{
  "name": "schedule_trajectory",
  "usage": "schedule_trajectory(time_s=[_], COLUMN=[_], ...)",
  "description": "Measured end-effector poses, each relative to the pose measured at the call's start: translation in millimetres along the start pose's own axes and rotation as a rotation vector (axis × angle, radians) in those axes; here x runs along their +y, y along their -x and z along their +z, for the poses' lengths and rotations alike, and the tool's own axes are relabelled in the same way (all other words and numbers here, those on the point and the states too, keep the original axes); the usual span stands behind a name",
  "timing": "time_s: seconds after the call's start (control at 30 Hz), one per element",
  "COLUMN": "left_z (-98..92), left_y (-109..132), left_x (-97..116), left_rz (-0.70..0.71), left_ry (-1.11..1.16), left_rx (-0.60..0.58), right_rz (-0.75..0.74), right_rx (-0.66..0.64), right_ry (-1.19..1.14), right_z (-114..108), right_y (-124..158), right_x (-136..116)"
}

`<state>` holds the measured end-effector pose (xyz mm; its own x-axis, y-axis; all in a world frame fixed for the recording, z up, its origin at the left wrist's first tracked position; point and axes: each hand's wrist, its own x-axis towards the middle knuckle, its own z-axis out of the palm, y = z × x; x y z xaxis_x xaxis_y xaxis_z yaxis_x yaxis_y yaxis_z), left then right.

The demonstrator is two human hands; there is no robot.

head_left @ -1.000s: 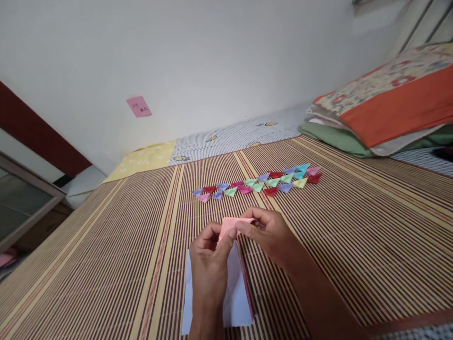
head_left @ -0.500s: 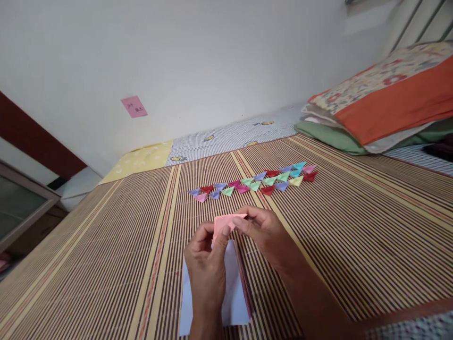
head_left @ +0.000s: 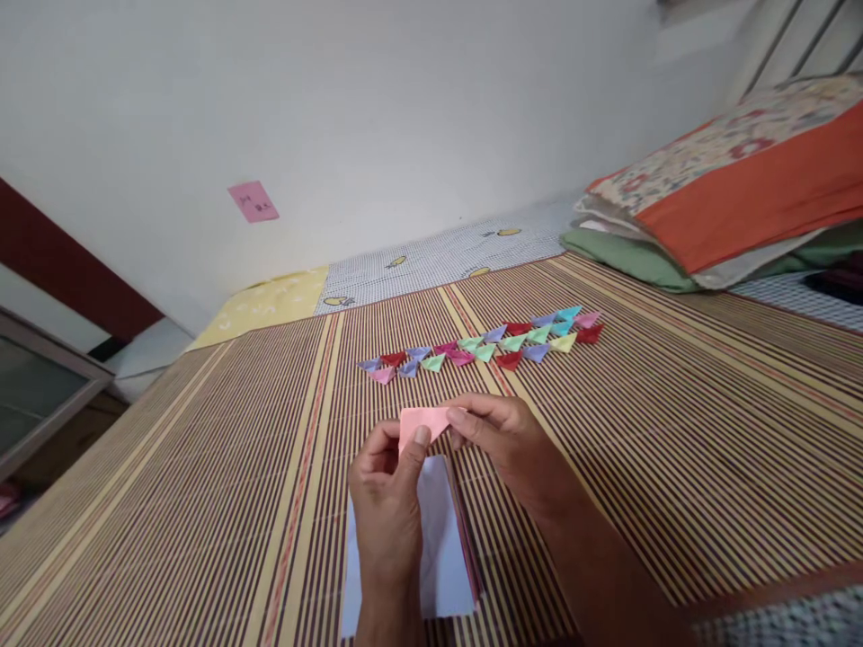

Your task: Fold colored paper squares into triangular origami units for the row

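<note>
A small folded piece of pink paper (head_left: 419, 420) is held up between both hands. My left hand (head_left: 386, 490) pinches its lower left side, thumb across the front. With thumb and fingers closed, my right hand (head_left: 507, 440) grips its right corner. Below them a stack of paper sheets (head_left: 446, 548), pale on top with coloured edges, lies on the striped mat, partly hidden by my left hand and wrist. Farther off, several small folded paper triangles (head_left: 461, 358) in red, green, blue, yellow and pink lie in slanting rows.
The striped bamboo mat (head_left: 222, 467) covers the bed up to a patterned sheet (head_left: 418, 262) along the wall. Folded bedding and an orange floral pillow (head_left: 755, 202) are piled at the right. A pink note (head_left: 253, 201) sticks to the wall.
The pink paper has shifted slightly left in my hands. My right fingers now cover more of its right corner, and my left thumb has moved a little left and up.
</note>
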<state>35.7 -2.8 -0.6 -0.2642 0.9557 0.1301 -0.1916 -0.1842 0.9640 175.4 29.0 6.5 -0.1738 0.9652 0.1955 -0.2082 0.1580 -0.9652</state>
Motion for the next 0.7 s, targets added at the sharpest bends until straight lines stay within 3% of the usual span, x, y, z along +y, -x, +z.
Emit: schedule_trajectory(time_s=[0.1, 0.27, 0.43, 0.6, 0.7], left_z=[-1.2, -1.2, -0.3, 1.2, 2.2], left_y=[1.4, 3.4, 3.0, 0.0, -1.5], left_x=[0.9, -1.2, -2.2, -3.6, -4.6], left_rz=[0.125, 0.211, 0.145, -0.028, -0.05], left_ry=[-0.17, -0.273, -0.234, 0.016, 0.088], left_rx=[0.075, 0.077, 0.046, -0.053, -0.083], right_rz=[-0.002, -0.001, -0.015, -0.049, -0.082], right_rx=[0.037, 0.056, 0.065, 0.057, 0.016], right_ry=[-0.017, -0.01, 0.034, 0.087, 0.059], right_z=[1.2, -0.4, -1.7, -0.3, -2.3], right_y=[-0.1, -0.1, -0.6, 0.5, 0.6], right_x=[0.8, 4.8, 5.3, 2.3, 3.6])
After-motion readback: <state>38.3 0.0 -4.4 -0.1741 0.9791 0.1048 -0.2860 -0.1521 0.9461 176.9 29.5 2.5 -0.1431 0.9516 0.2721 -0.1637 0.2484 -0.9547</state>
